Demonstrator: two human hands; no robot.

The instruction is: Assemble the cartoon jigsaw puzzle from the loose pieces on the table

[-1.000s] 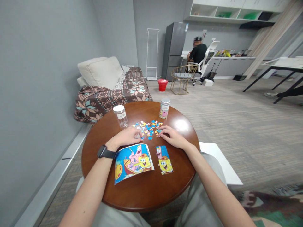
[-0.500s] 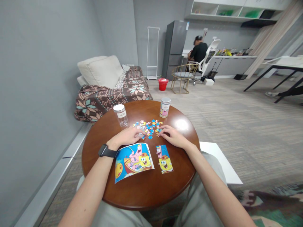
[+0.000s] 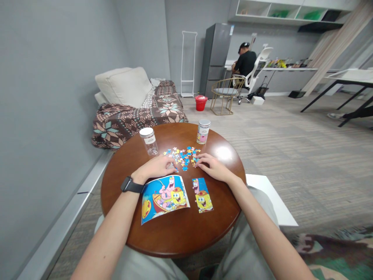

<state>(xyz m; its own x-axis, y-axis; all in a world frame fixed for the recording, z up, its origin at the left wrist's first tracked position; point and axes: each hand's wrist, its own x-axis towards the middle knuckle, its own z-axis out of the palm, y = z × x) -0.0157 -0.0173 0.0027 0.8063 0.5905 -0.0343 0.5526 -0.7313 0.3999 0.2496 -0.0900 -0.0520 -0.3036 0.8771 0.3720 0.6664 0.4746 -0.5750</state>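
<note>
2 hands [image 3: 157,166] [image 3: 215,169], 2 lidded jars [image 3: 151,144] [image 3: 203,132], 1 round table [image 3: 177,241]
1 picture sheet [image 3: 164,199], 1 puzzle strip [image 3: 203,197], loose puzzle pieces [image 3: 185,168] too small to count; beyond, 1 red bucket [image 3: 200,104], 1 refrigerator [image 3: 217,48], 2 chairs [image 3: 225,92] [image 3: 261,62].

A puzzle piece [image 3: 177,170] is partly hidden by the left hand [image 3: 157,166]; both forearms [image 3: 112,229] are cropped by the bottom edge; the jar label [image 3: 150,139] cannot be read

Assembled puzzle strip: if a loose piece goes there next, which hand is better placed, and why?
Probably the right hand: it is at the loose pieces, just beyond the strip. The left hand is also at the pieces, but farther from the strip, beyond the printed sheet.
</note>
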